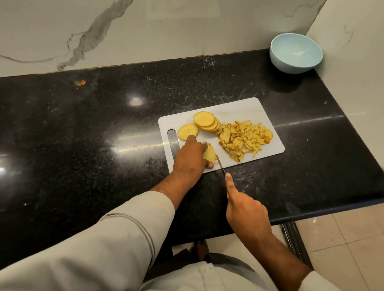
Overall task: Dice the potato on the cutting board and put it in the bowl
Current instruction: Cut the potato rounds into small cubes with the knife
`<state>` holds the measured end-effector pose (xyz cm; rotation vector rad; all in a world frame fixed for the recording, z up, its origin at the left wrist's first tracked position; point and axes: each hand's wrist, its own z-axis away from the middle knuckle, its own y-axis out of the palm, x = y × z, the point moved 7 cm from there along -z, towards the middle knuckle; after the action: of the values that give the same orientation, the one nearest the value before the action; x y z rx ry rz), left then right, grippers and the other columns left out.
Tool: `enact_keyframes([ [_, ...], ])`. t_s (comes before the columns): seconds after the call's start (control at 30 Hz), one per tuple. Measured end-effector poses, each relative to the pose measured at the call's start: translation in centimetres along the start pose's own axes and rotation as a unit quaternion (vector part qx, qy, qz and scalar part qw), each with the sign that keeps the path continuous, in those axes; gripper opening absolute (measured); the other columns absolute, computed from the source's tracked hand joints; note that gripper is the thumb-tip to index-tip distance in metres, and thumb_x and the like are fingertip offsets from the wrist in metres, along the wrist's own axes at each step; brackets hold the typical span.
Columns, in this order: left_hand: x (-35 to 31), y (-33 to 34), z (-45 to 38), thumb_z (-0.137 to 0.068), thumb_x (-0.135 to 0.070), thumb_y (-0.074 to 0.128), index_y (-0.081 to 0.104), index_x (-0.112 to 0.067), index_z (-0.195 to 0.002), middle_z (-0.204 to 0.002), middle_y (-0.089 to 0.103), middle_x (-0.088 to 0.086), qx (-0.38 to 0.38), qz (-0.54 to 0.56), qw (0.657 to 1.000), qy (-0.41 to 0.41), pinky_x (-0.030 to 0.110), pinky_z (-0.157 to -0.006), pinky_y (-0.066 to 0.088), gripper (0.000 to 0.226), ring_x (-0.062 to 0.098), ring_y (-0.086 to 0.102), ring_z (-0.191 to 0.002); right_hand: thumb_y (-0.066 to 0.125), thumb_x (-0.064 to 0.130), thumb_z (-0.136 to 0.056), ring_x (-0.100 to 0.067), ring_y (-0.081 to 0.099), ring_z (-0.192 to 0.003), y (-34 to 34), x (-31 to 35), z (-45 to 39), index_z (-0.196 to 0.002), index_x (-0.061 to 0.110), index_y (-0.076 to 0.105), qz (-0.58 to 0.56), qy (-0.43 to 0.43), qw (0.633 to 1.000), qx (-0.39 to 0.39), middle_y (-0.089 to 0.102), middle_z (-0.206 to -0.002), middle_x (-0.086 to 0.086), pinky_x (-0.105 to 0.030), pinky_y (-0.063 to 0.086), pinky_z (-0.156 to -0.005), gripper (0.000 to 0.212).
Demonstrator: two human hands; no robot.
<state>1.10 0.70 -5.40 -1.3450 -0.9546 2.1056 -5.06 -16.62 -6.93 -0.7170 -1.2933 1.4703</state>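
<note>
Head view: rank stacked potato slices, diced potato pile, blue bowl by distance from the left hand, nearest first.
From the left hand, at the cutting board's near left:
1. Stacked potato slices, just beyond the fingers, at the board's far side.
2. Diced potato pile, on the board's right half.
3. Blue bowl, off the board in the counter's far right corner.

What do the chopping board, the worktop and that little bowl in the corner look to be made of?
Cutting board: probably plastic, white, thin and smooth with a moulded handle slot. Countertop: polished stone, likely granite, black and speckled with sharp light reflections. Bowl: pale blue with a matte look, perhaps ceramic or melamine; the picture cannot settle which.
</note>
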Motion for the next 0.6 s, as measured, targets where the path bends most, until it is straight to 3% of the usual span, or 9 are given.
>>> enact_keyframes([
  [0.1,0.7,0.0,0.1,-0.078,-0.022,0.080,0.056,-0.008,-0.114,-0.103,0.053,0.003,-0.007,0.013,1.000,-0.021,0.025,-0.072,0.039,0.046,0.027,0.060,-0.101,0.038,0.023,-0.097,-0.010,0.044,-0.051,-0.6,1.3,-1.9,-0.151,0.032,-0.011,-0.001,0.001,1.000,-0.020,0.041,-0.064,0.009,-0.028,0.035,-0.046,0.074],
  [0.2,0.9,-0.1,0.0,-0.081,-0.020,0.077,0.056,-0.011,-0.110,-0.095,0.053,-0.003,-0.006,0.018,0.999,-0.029,0.022,-0.067,0.040,0.037,0.023,0.061,-0.098,0.038,0.022,-0.095,-0.017,0.054,-0.060,-0.4,2.5,-3.6,-0.152,0.031,-0.006,0.000,-0.008,1.000,-0.011,0.041,-0.071,0.005,-0.031,0.037,-0.051,0.073],
  [0.3,-0.3,-0.1,0.0,-0.085,-0.019,0.070,0.060,-0.005,-0.105,-0.110,0.048,0.007,0.011,-0.061,0.998,0.014,0.035,-0.078,0.049,0.026,0.028,0.059,-0.096,0.038,0.018,-0.094,-0.023,0.059,-0.068,-0.1,3.3,-4.8,-0.152,0.030,-0.005,0.003,-0.014,1.000,-0.001,0.043,-0.075,0.002,-0.033,0.036,-0.053,0.074],
  [0.4,-1.1,-0.4,0.1,-0.094,-0.015,0.057,0.056,-0.001,-0.103,-0.111,0.050,0.013,0.005,-0.078,0.997,0.016,0.047,-0.081,0.052,0.017,0.033,0.059,-0.093,0.039,0.017,-0.093,-0.026,0.061,-0.072,0.0,3.6,-5.8,-0.152,0.031,-0.006,-0.007,-0.016,1.000,0.002,0.055,-0.083,-0.003,-0.034,0.035,-0.054,0.076],
  [0.6,-1.6,-0.8,-0.2,-0.097,-0.013,0.049,0.055,0.001,-0.105,-0.110,0.055,0.017,-0.001,-0.115,0.993,0.015,0.048,-0.078,0.052,0.017,0.038,0.062,-0.090,0.037,0.018,-0.093,-0.027,0.062,-0.078,0.1,4.7,-7.4,-0.152,0.028,-0.009,0.005,-0.040,0.999,0.016,0.059,-0.092,-0.005,-0.036,0.036,-0.057,0.076],
])
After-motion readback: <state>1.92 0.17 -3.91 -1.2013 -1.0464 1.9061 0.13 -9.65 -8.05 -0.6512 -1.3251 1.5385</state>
